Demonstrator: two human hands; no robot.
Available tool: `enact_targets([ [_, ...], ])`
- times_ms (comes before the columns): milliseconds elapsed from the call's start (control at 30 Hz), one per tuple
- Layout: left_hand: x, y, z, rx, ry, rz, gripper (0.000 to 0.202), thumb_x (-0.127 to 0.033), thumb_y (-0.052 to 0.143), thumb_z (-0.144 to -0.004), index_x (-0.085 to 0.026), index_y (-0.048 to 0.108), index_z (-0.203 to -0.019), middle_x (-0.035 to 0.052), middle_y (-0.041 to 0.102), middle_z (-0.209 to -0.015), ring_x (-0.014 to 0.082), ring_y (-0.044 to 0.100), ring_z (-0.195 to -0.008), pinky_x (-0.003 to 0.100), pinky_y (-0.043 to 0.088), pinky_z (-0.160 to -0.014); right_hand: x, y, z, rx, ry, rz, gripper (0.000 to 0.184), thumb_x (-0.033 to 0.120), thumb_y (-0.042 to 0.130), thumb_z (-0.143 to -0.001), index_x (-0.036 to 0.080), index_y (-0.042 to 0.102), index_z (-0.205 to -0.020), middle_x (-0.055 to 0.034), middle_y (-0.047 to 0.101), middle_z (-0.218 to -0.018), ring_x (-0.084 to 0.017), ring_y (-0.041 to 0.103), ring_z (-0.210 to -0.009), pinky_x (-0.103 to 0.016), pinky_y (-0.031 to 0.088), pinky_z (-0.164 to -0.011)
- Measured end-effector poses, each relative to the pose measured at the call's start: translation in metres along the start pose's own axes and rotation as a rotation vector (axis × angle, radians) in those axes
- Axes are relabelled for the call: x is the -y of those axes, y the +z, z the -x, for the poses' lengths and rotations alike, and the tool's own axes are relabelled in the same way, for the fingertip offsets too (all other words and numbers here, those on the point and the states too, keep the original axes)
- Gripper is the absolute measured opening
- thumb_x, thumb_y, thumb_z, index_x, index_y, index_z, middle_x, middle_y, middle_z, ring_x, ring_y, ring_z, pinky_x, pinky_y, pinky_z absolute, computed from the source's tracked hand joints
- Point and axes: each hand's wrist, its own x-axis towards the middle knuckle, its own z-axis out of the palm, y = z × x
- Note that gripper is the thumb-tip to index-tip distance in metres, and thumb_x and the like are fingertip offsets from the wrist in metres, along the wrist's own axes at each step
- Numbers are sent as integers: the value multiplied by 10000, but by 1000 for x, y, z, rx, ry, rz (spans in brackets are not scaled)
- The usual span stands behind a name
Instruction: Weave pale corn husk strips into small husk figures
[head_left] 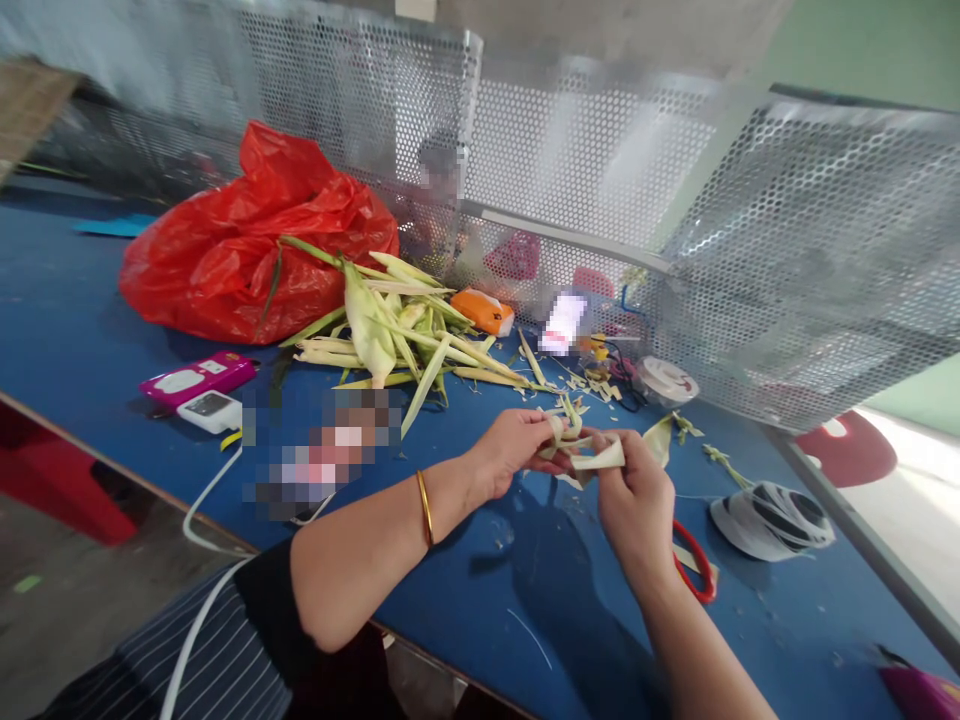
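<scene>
Both hands meet above the blue table, working on pale folded corn husk strips point(604, 457). My left hand point(514, 450), with a gold bangle at its wrist, pinches the looped end of the strips. Closed around the other end, my right hand point(637, 485) grips a wide flat fold near its thumb. Fingers hide part of the piece. Behind the hands lies a pile of green and pale corn husks point(427, 335), with a whole husk bundle point(367, 325) on top. Red-handled scissors point(701, 575) rest beside my right wrist, partly covered.
A large red plastic bag point(255, 250) stands at the back left. A spool of white twine point(772, 525) lies right, a white tape roll point(667, 380) behind it. Perforated metal panels point(577, 150) border the far side. A white cable point(199, 500) hangs over the front edge.
</scene>
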Motion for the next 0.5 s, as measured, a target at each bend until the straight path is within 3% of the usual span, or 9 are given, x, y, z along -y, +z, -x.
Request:
enact_targets([
  [100, -1, -2, 1, 55, -26, 22, 167, -223, 617, -885, -83, 709, -884, 68, 708, -721, 94, 622, -520, 217, 538, -565, 0, 3, -2, 19, 172, -255, 248, 416, 598, -841, 201, 686, -927, -23, 704, -732, -155, 557, -549, -267, 422, -516],
  [200, -1, -4, 2, 68, -22, 53, 175, -225, 600, -897, -82, 701, -899, 72, 712, -744, 88, 621, -524, 193, 529, -541, -2, 10, -4, 105, 440, -586, 295, 456, 731, -707, 185, 680, -812, 3, 639, -589, -127, 490, -442, -256, 397, -434],
  [300, -1, -6, 0, 86, -85, 131, 166, -229, 600, -900, -90, 691, -888, 81, 720, -764, 103, 647, -556, 194, 536, -546, 0, 14, -6, 172, 631, -758, 328, 404, 831, -552, 167, 658, -698, 14, 602, -536, -106, 473, -416, -247, 407, -421],
  [367, -1, -8, -2, 81, -146, 187, 162, -216, 580, -914, -98, 685, -878, 71, 718, -757, 105, 658, -569, 194, 543, -558, 1, 14, -6, 124, 631, -789, 355, 375, 858, -511, 160, 670, -722, 13, 623, -573, -100, 486, -442, -241, 424, -444],
  [500, 0, -9, -5, 61, -233, 225, 230, -198, 506, -957, -85, 677, -851, 50, 689, -678, 99, 645, -542, 194, 546, -557, -1, 10, -6, -90, 458, -700, 379, 394, 857, -560, 170, 694, -819, 35, 619, -612, -99, 493, -508, -235, 428, -498],
])
